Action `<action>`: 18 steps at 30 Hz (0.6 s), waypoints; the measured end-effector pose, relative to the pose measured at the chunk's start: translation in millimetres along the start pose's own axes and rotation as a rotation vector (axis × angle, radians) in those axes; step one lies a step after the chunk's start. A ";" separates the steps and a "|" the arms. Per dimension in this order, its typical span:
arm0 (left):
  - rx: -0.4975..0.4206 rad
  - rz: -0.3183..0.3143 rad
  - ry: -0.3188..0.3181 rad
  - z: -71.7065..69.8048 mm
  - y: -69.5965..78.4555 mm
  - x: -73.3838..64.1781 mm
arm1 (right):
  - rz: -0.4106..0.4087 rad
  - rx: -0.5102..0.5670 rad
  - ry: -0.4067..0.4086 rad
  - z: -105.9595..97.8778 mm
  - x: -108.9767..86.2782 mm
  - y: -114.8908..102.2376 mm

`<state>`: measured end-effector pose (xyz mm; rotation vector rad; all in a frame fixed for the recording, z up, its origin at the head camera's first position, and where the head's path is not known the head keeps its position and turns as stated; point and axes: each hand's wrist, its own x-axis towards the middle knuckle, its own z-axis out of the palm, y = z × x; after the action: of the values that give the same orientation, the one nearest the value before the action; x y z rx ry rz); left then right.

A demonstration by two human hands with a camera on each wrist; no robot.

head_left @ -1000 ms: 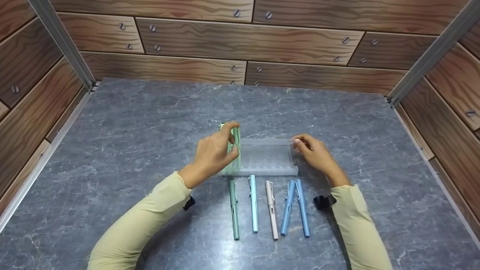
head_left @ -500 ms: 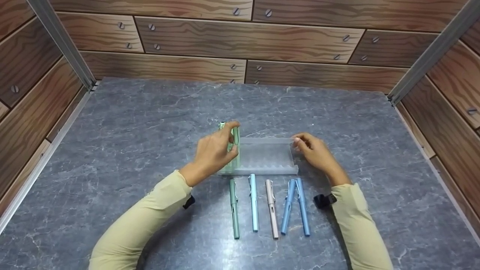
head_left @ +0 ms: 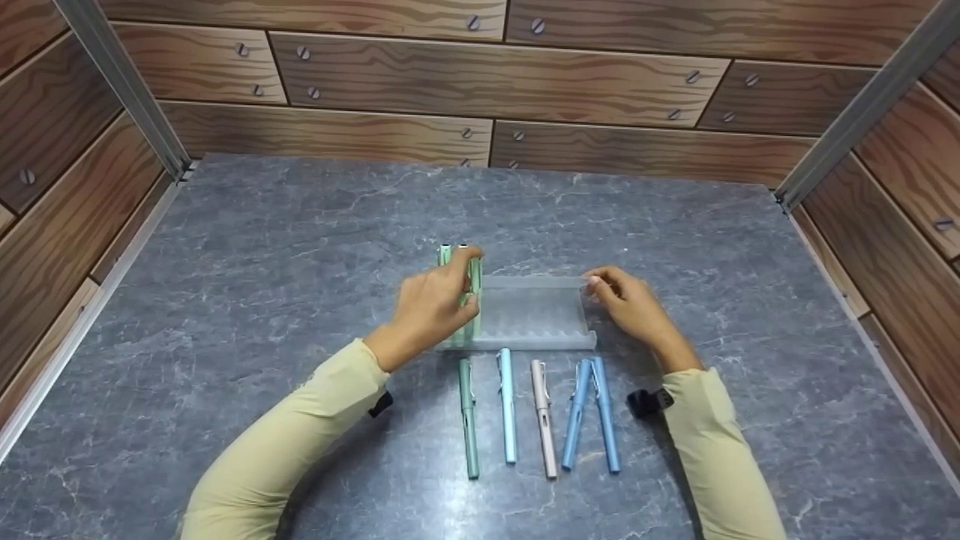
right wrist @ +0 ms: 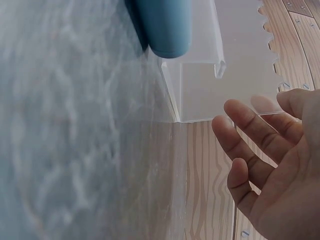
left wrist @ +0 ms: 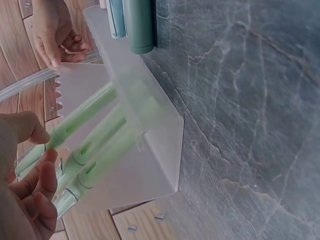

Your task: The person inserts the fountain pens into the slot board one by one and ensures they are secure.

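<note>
A frosted clear pen stand (head_left: 532, 311) with a notched ledge stands mid-table. Three light green pens lean side by side at its left end in the left wrist view. My left hand (head_left: 435, 300) pinches the upper part of the innermost light green pen (left wrist: 82, 115) between thumb and fingers; the pen's lower end is behind the stand's front lip. At the stand's back right corner, my right hand (head_left: 626, 304) pinches the panel edge between thumb and index finger. In the right wrist view, the other fingers (right wrist: 245, 150) of that hand are spread loosely beside the panel.
In front of the stand lie a dark green pen (head_left: 469, 420), a light blue pen (head_left: 508, 409), a grey-pink pen (head_left: 544, 420) and two blue pens (head_left: 576, 416) whose tops meet. Wood-patterned walls (head_left: 487, 82) and metal posts (head_left: 124, 82) enclose the marbled table (head_left: 337, 195).
My left hand has shifted slightly right along with the light green pen, uncovering another pen's top behind it. My right hand stays at the stand's corner.
</note>
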<state>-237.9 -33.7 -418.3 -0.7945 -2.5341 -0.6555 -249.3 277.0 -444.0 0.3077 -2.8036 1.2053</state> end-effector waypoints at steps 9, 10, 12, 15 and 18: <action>-0.012 -0.016 -0.040 0.0 2.1 2.2 | 0.003 0.007 -0.002 -0.3 0.0 1.7; -0.010 -0.020 -0.048 -0.2 2.3 2.8 | 0.004 0.007 -0.003 -0.3 0.1 1.8; -0.007 -0.030 -0.062 -1.0 2.9 4.1 | 0.005 0.007 -0.003 -0.3 0.2 1.6; 0.007 -0.043 -0.080 -1.3 3.2 5.7 | 0.011 0.012 -0.008 -0.1 0.2 1.1; 0.030 -0.043 -0.089 -1.2 3.1 6.3 | 0.019 0.020 -0.013 0.0 0.0 0.2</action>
<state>-240.4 -29.5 -413.2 -0.7768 -2.6421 -0.6073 -249.4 277.1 -444.2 0.2914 -2.8134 1.2406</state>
